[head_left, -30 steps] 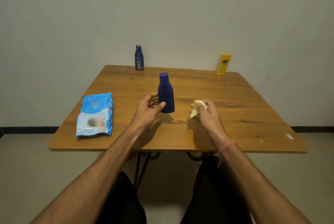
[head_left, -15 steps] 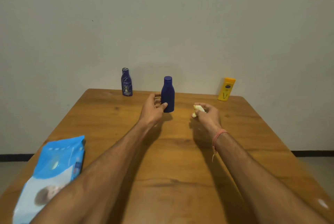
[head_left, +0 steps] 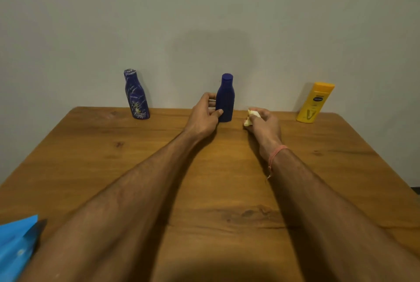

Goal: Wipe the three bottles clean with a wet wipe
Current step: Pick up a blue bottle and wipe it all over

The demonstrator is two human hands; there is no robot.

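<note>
A plain dark blue bottle [head_left: 225, 97] stands upright near the far edge of the wooden table [head_left: 136, 168]. My left hand [head_left: 203, 115] grips it from the left, thumb on its lower front. To the right of it, my right hand [head_left: 263, 122] pinches a crumpled pale yellow wet wipe [head_left: 251, 117], a little apart from the bottle. A patterned blue bottle [head_left: 136, 95] stands at the far left and a yellow bottle [head_left: 314, 102] at the far right, both upright by the wall.
A blue wet wipe pack [head_left: 16, 247] lies at the near left corner, partly out of view. The wall rises right behind the table's far edge.
My left hand has carried the plain blue bottle away from me to the far edge of the table. My right hand followed with the wipe. The view has moved closer.
</note>
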